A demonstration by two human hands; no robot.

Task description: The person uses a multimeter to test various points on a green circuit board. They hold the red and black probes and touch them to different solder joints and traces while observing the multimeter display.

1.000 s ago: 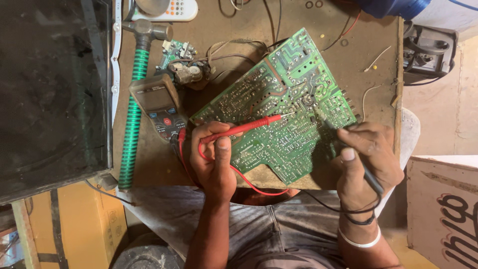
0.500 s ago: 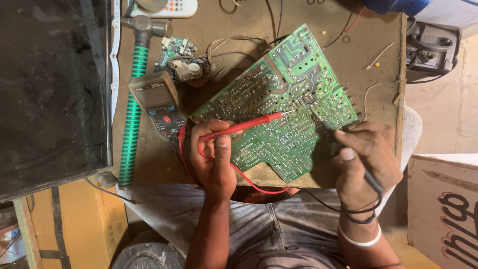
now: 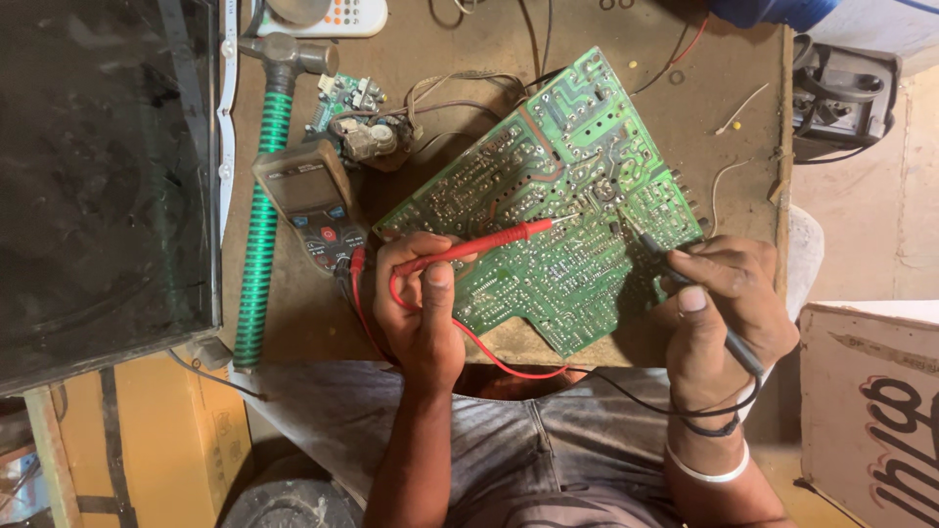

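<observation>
**2 meter probes held on a green circuit board**

A red probe [image 3: 469, 246] was gripped in the left hand [image 3: 423, 311], fingers closed around its handle. Its long axis ran nearly level, tip pointed right and slightly up, set on the solder side of the green circuit board [image 3: 548, 225]. A black probe [image 3: 699, 303] was gripped in the right hand [image 3: 729, 313], fingers closed on it; its axis ran diagonally, tip pointed up-left onto the board's right part. The board was laid tilted on the brown table [image 3: 469, 59], long axis from lower left to upper right. A multimeter [image 3: 311, 203] was seen just left of the board, beside a green-handled hammer [image 3: 262, 196]. A red lead [image 3: 489, 352] was looped below the left hand.
</observation>
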